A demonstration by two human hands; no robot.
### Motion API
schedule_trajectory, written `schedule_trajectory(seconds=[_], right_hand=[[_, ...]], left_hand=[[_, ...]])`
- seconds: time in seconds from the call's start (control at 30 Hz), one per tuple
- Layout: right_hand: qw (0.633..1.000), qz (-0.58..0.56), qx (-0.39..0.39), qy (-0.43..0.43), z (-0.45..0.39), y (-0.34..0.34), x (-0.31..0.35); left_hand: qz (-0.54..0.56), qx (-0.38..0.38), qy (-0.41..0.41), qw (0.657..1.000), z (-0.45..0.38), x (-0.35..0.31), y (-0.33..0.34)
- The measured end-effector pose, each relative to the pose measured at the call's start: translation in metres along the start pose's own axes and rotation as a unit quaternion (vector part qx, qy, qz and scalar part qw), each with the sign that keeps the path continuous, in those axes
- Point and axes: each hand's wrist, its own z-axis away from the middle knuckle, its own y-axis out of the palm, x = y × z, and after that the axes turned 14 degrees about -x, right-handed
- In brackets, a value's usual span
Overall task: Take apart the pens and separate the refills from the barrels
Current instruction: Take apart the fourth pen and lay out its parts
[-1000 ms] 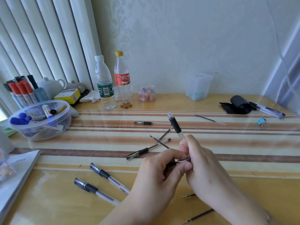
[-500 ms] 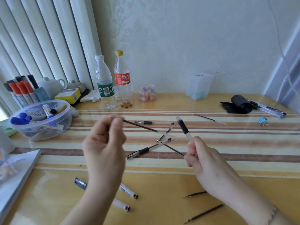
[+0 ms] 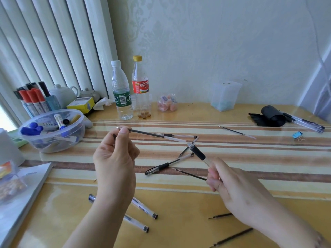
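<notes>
My left hand pinches the tip end of a thin black refill, held out level above the table. My right hand grips a clear pen barrel with a black rubber grip, tilted up to the left. The refill's clear tail ends just beside the barrel's open mouth. A second refill pokes out from under my right fingers. On the table lie a capped pen, two barrels near my left wrist, and loose refills.
A plastic bowl of markers stands at left beside a booklet. Two bottles, a small jar and a clear box line the wall. A black pouch with pens and a blue clip lie at right.
My hands were together on the pen a second ago. My left hand has drawn the refill out of the barrel up and to the left; my right hand kept the barrel.
</notes>
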Motion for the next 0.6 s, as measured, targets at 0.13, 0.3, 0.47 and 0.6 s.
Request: schedule_trajectory(seconds=[0.13,0.3,0.47,0.6], right_hand=[[1.0,-0.001,0.003,0.001,0.0,0.0012,-0.0002],[1.0,-0.007,-0.006,0.0,0.0002,0.0016,-0.0034],[1.0,-0.018,-0.01,0.007,0.0001,0.0014,-0.0034],[1.0,-0.003,-0.003,0.008,0.0002,-0.0011,-0.0035]], left_hand=[[-0.013,0.01,0.005,1.0,0.0013,0.0012,0.0007],[-0.023,0.02,0.016,0.999,0.0012,0.0021,-0.0005],[-0.039,0.028,0.034,0.998,-0.0002,0.002,-0.0016],[-0.035,0.029,0.027,0.999,0.0015,0.0006,-0.0007]])
